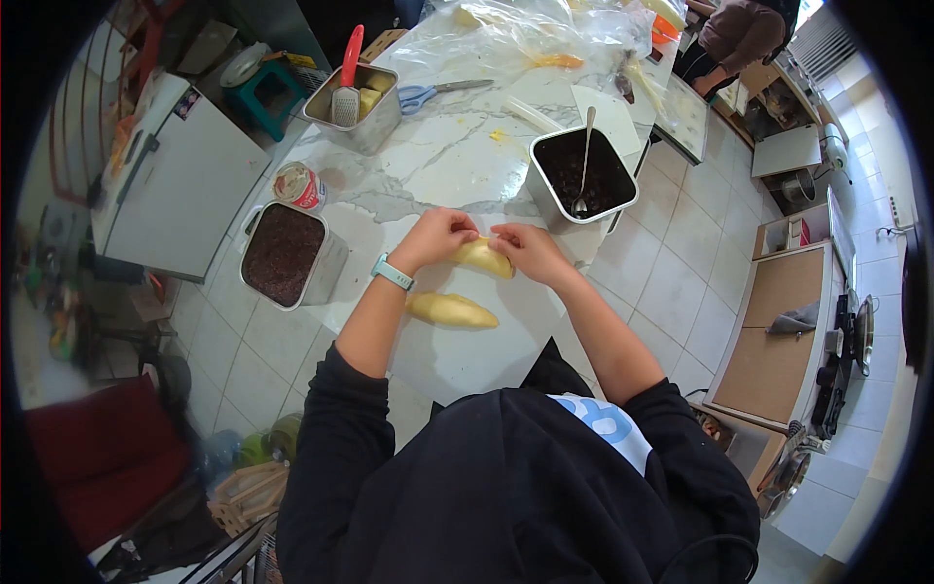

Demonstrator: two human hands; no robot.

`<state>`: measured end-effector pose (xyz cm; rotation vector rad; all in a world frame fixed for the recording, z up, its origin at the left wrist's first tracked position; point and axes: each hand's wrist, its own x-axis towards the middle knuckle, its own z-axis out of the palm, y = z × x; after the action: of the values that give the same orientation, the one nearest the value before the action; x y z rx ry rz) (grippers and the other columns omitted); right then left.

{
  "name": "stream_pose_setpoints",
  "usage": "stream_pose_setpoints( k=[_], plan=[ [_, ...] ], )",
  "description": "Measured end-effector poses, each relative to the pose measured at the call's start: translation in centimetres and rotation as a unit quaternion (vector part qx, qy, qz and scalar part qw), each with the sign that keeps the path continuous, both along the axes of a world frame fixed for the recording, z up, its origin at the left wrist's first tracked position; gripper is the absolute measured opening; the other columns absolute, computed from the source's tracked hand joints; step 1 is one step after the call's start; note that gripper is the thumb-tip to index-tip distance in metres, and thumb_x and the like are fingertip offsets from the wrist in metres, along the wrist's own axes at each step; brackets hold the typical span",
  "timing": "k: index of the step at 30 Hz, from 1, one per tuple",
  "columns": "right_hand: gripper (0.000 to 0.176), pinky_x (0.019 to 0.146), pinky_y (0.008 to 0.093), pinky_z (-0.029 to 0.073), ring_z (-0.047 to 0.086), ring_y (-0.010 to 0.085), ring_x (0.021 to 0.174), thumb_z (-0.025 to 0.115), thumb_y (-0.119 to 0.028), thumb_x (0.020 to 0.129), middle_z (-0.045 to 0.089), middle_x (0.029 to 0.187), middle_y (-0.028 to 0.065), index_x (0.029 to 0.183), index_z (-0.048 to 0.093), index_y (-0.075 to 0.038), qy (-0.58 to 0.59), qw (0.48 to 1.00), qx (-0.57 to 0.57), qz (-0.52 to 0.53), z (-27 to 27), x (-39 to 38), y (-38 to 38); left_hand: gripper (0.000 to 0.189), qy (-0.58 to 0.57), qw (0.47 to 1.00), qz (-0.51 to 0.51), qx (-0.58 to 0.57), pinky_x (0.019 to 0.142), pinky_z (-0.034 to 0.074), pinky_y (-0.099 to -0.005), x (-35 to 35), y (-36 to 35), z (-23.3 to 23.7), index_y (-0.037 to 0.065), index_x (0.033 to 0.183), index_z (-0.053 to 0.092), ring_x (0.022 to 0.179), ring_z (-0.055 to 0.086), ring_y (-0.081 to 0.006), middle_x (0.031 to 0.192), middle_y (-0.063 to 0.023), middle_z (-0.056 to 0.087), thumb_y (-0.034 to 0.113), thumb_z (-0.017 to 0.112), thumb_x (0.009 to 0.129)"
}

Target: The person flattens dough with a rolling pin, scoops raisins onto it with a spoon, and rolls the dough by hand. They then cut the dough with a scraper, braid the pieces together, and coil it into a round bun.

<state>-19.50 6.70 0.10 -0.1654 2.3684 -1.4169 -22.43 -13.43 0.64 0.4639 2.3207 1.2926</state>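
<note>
Both hands work at a pale yellow, elongated piece of dough (484, 257) on the white table. My left hand (440, 237), with a light watch on its wrist, pinches its upper left edge. On the right end, the thumb and fingers of my right hand (530, 252) press at the same edge, close to the left fingertips. Nearer to me lies a second yellow dough piece (452, 310), tapered at its right end, its left end beside my left wrist.
Metal tins of dark brown filling stand left (284, 255) and right (569, 161); a spoon (587, 161) rests in the right one. Behind are a red-and-white can (300, 187), a tin (375, 131) with a red-handled grater (346, 102), scissors (416, 98) and plastic sheets (525, 39). Another person (739, 39) stands back right.
</note>
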Motion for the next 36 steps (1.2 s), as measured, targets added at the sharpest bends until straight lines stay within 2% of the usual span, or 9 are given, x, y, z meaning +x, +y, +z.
stream_pose_setpoints(
  k=[8,11,14,16,20,26,28,33,36],
  plan=[
    [0.049,0.069,0.0267,0.05,0.064,0.0139,0.078,0.069,-0.005,0.077,0.067,0.085,0.0097,0.121,0.05,-0.001,0.048,0.996,-0.06,-0.045,-0.7,1.8,1.2,0.028,0.108,0.981,-0.091,-0.134,0.072,0.047,-0.0282,0.0,2.0,0.3,0.003,0.104,0.063,0.079,0.06,-0.0156,0.083,-0.0089,0.064,0.02,0.065,0.081],
    [0.055,0.072,0.0262,0.05,0.064,0.014,0.081,0.07,-0.006,0.077,0.067,0.092,0.011,0.126,0.045,-0.002,-0.016,1.0,-0.015,-0.016,0.5,1.6,1.9,0.029,-0.049,0.995,-0.079,0.039,0.075,0.047,-0.0284,0.0,1.9,-0.2,0.003,0.104,0.062,0.08,0.061,-0.0158,0.085,-0.0097,0.065,0.021,0.065,0.081],
    [0.055,0.075,0.0269,0.049,0.064,0.0139,0.083,0.07,-0.007,0.078,0.067,0.095,0.0101,0.127,0.045,-0.001,-0.033,0.997,-0.054,-0.031,0.3,1.5,2.3,0.022,-0.041,0.997,-0.061,0.03,0.075,0.047,-0.0282,0.4,2.2,1.2,0.002,0.097,0.064,0.08,0.061,-0.0148,0.086,-0.008,0.066,0.019,0.064,0.082],
    [0.054,0.074,0.0273,0.049,0.064,0.0147,0.081,0.072,-0.008,0.076,0.067,0.093,0.009,0.123,0.047,-0.001,-0.041,0.99,-0.124,-0.045,-0.5,1.8,2.3,0.018,0.034,0.982,-0.13,-0.131,0.075,0.047,-0.0283,0.5,2.8,2.0,0.002,0.095,0.064,0.08,0.06,-0.0133,0.086,-0.0058,0.066,0.016,0.061,0.085],
    [0.048,0.068,0.0259,0.048,0.064,0.0137,0.074,0.074,-0.01,0.072,0.069,0.085,0.0066,0.113,0.053,0.001,-0.099,0.969,-0.221,-0.052,-0.8,1.9,2.6,0.018,0.023,0.993,-0.104,-0.048,0.076,0.047,-0.0285,0.8,2.6,1.1,0.003,0.097,0.064,0.079,0.06,-0.0136,0.087,-0.0062,0.066,0.016,0.061,0.086],
    [0.039,0.068,0.0244,0.047,0.063,0.0112,0.073,0.073,-0.009,0.072,0.069,0.08,0.0074,0.107,0.059,0.001,-0.014,0.997,-0.074,-0.026,-0.3,1.8,2.4,0.016,-0.056,0.995,-0.048,0.072,0.078,0.045,-0.0296,1.5,2.2,0.9,0.006,0.091,0.067,0.08,0.061,-0.0154,0.085,-0.0082,0.066,0.02,0.064,0.083],
    [0.041,0.068,0.0252,0.047,0.064,0.0113,0.074,0.073,-0.009,0.072,0.069,0.08,0.0078,0.109,0.058,0.0,-0.007,0.995,-0.097,-0.035,-0.6,2.1,2.5,0.021,0.129,0.978,-0.113,-0.122,0.079,0.041,-0.0305,1.8,2.3,1.7,0.009,0.091,0.068,0.08,0.062,-0.0175,0.086,-0.0056,0.066,0.027,0.066,0.081],
    [0.046,0.072,0.0285,0.049,0.064,0.0144,0.077,0.068,-0.006,0.076,0.069,0.082,0.0094,0.118,0.051,-0.001,0.011,0.968,-0.226,-0.104,-1.9,2.8,2.4,0.022,0.082,0.99,-0.057,-0.102,0.085,0.031,-0.0364,2.1,2.8,1.3,0.014,0.09,0.069,0.083,0.061,-0.018,0.088,-0.0029,0.066,0.033,0.066,0.079],
    [0.047,0.076,0.0303,0.049,0.065,0.0188,0.081,0.063,-0.003,0.079,0.068,0.09,0.0118,0.123,0.047,-0.001,0.051,0.998,-0.023,-0.014,0.2,3.5,2.4,0.019,0.061,0.992,-0.06,-0.094,0.087,0.024,-0.0392,2.6,3.3,1.7,0.016,0.089,0.069,0.086,0.06,-0.0167,0.087,-0.0019,0.066,0.033,0.065,0.081]
  ],
)
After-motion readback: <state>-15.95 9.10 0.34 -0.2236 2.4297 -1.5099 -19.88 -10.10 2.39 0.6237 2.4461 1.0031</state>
